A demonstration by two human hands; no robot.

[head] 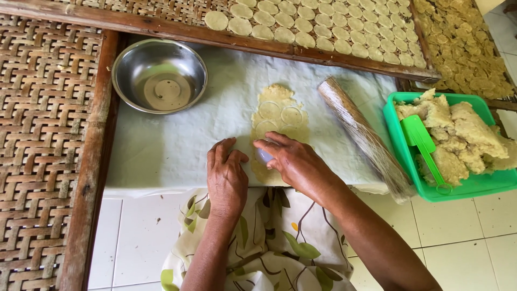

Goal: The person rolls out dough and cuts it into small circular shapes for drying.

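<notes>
1. Woven bamboo trays frame your work area on the left and along the top; the top tray carries rows of pale cut dough rounds, and another at the upper right holds yellower, drier rounds.
2. White cloth covers your worktop, which sits low over a tiled floor.
3. Your green plastic tub stands at the right, heaped with lumps of dough, with a green scraper lying in it.
4. A round steel bowl rests at the upper left of the cloth, well apart from your hands.
5. A plastic-wrapped rolling pin lies at a slant between the dough sheet and the tub.
6. The rolled dough sheet lies in the middle of the cloth, with several circles already pressed into it; its near end is under your right hand.
7. Your right hand is curled around a small round cutter, fingers closed over it, pressing it onto the near part of the sheet.
8. Your left hand lies flat and open on the cloth just beside the sheet's left edge, holding nothing, fingertips near the cutter.
</notes>
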